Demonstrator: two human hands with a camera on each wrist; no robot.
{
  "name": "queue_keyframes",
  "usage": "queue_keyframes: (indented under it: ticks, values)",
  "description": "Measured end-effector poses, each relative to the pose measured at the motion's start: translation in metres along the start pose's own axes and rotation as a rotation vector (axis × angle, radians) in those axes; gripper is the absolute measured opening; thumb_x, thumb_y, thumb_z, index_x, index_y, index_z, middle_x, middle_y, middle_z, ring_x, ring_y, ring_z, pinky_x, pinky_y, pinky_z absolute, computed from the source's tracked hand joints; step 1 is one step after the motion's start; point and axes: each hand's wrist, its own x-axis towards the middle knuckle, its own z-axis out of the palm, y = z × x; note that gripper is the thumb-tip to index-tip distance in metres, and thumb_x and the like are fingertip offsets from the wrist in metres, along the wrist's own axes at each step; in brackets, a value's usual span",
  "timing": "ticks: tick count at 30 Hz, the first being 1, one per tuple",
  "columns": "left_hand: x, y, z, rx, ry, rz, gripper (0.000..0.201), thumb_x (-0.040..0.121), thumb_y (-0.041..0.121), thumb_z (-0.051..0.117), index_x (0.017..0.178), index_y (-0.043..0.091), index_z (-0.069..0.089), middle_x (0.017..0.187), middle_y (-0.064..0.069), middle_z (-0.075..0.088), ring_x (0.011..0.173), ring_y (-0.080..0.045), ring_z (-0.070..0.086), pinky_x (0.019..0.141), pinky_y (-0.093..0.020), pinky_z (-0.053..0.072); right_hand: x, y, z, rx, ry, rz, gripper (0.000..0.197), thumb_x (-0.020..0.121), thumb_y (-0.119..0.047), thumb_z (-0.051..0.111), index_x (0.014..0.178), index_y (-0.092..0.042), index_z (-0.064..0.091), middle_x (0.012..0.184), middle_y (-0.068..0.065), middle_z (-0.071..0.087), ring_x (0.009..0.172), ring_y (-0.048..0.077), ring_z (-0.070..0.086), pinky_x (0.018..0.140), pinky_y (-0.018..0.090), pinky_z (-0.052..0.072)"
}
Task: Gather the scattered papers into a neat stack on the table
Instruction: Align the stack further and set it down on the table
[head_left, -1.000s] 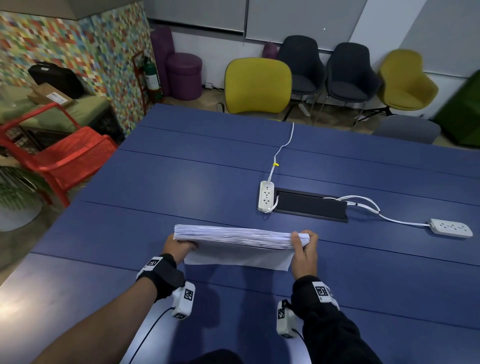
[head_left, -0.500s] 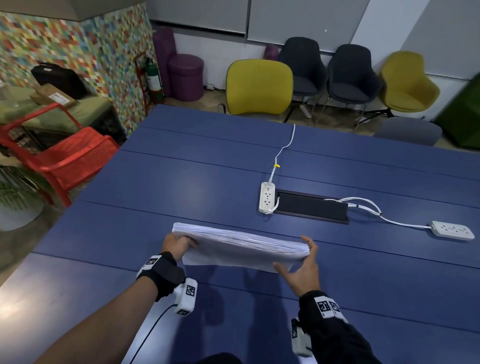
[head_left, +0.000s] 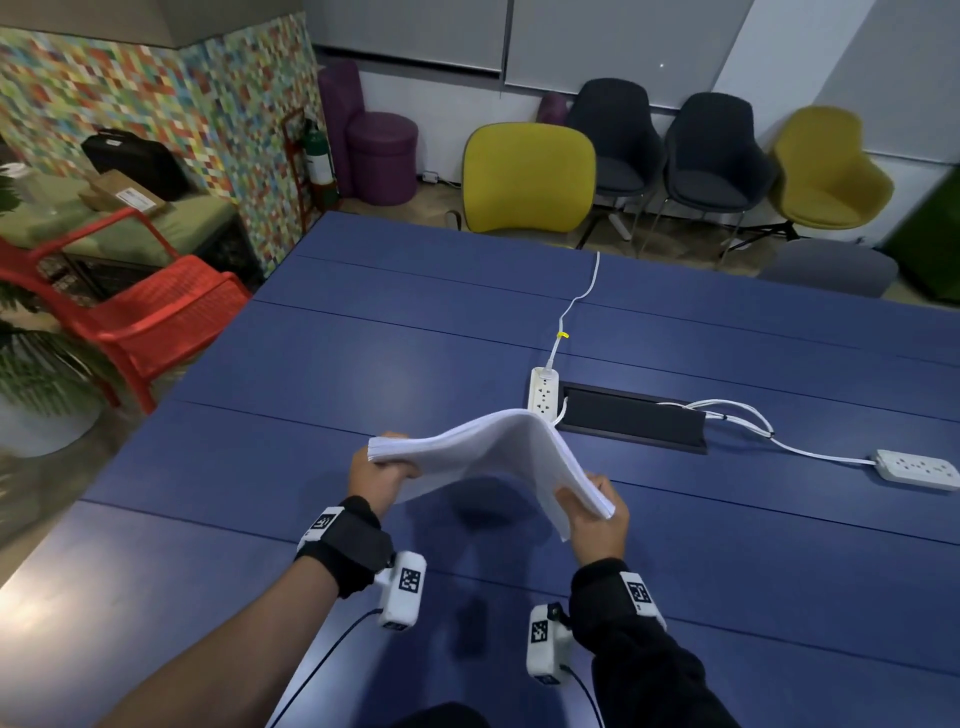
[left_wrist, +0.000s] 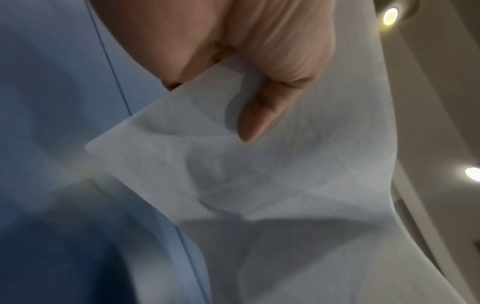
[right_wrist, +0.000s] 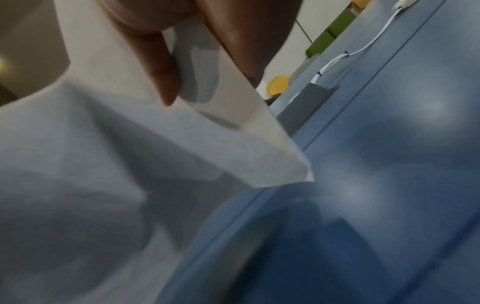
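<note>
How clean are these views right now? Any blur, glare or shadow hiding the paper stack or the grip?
Head view: sharp in the centre, wide-angle bending at the edges; the paper stack casts a soft shadow on the table; glare patch at lower left. Left wrist view: motion-blurred, ceiling lights flaring, left hand readable. Right wrist view: blurred too, light reflections on the table, right hand dim but visible.

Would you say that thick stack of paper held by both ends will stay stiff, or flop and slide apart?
The paper stack is probably floppy: it arches upward between the left hand and right hand. Sheets may slip, since the right edge looks fanned. It likely has some weight, being thick.
</note>
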Motion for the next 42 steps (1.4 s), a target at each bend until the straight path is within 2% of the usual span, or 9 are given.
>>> queue_keyframes:
  ticks: [6,9,14,20,25,30,35,39,42]
  values:
    - [-0.003,-0.05,-0.015,0.067,-0.048,-0.256,0.04,0.041,0.009,0.072,0.08,0.011,0.065,0.09,-0.012,0.066,0.087,-0.026,0.063,0.08,-0.039,0.051,-0.014,0.043,-0.018,-0.208,-0.112,0.207,0.031,0.065,-0.017,0.072,0.073,0.006,0.054,0.066,0.007,0.05,0.068,0.017,0.044,0.059,0.031,0.037]
    - [-0.008,-0.042,-0.016,0.065,-0.078,-0.244,0.033,0.044,0.003,0.074,0.073,0.016,0.065,0.084,-0.011,0.068,0.081,-0.023,0.062,0.082,-0.041,0.052,-0.013,0.028,-0.019,-0.102,-0.013,0.259,0.013,0.072,-0.003,0.075,0.08,-0.005,0.065,0.074,0.007,0.062,0.068,0.02,0.055,0.07,0.035,0.048]
    - [-0.009,-0.045,-0.016,0.117,-0.104,-0.251,0.032,0.044,0.007,0.07,0.074,0.016,0.064,0.087,-0.012,0.067,0.081,-0.021,0.061,0.079,-0.038,0.052,-0.009,0.035,-0.024,-0.126,0.008,0.31,0.022,0.07,-0.005,0.077,0.087,-0.014,0.068,0.09,0.01,0.071,0.084,0.027,0.067,0.083,0.039,0.053]
    - [-0.005,-0.02,-0.015,0.114,-0.155,-0.203,0.028,0.069,-0.002,0.076,0.094,0.008,0.066,0.093,-0.006,0.066,0.087,-0.022,0.062,0.081,-0.031,0.046,-0.001,0.019,-0.027,-0.159,-0.066,0.278,0.01,0.073,-0.016,0.079,0.075,-0.011,0.071,0.085,0.016,0.074,0.081,0.033,0.071,0.074,0.041,0.056]
    - [0.013,0.018,-0.034,-0.004,-0.155,-0.103,0.018,0.07,0.023,0.08,0.083,0.013,0.073,0.074,0.011,0.072,0.068,-0.006,0.065,0.07,-0.021,0.051,0.004,-0.019,-0.037,0.044,-0.063,0.229,0.012,0.074,-0.005,0.077,0.083,-0.004,0.069,0.081,0.009,0.073,0.077,0.028,0.066,0.064,0.029,0.054]
    - [0.011,0.022,-0.037,-0.294,-0.1,-0.191,0.017,0.081,0.032,0.068,0.077,0.019,0.057,0.068,0.001,0.057,0.059,-0.01,0.05,0.063,-0.022,0.036,0.009,-0.041,-0.033,0.348,-0.043,0.187,0.048,0.056,-0.02,0.088,0.098,-0.006,0.069,0.094,0.005,0.076,0.086,0.024,0.071,0.066,0.023,0.058]
    - [-0.008,0.029,0.003,-0.636,-0.222,-0.256,0.044,0.084,0.036,0.063,0.12,0.01,0.063,0.121,-0.007,0.068,0.11,-0.023,0.062,0.092,-0.035,0.046,-0.005,-0.039,-0.008,0.367,-0.038,0.28,0.034,0.074,0.0,0.074,0.107,0.004,0.065,0.108,0.019,0.069,0.096,0.033,0.067,0.074,0.028,0.059]
    - [-0.025,0.044,0.025,-0.634,-0.145,-0.224,0.04,0.082,0.025,0.069,0.118,0.009,0.063,0.12,-0.007,0.068,0.107,-0.022,0.066,0.095,-0.038,0.049,-0.02,-0.024,0.002,0.43,-0.082,0.391,0.068,0.039,-0.021,0.092,0.1,0.0,0.069,0.104,0.013,0.074,0.091,0.027,0.071,0.079,0.034,0.056]
    - [-0.018,0.055,0.019,-0.526,-0.112,-0.093,0.04,0.08,0.019,0.071,0.119,0.015,0.061,0.119,0.0,0.067,0.107,-0.014,0.065,0.093,-0.033,0.048,-0.02,-0.017,-0.006,0.491,-0.136,0.404,0.078,0.041,-0.014,0.089,0.112,0.004,0.064,0.116,0.016,0.069,0.103,0.031,0.068,0.08,0.035,0.057]
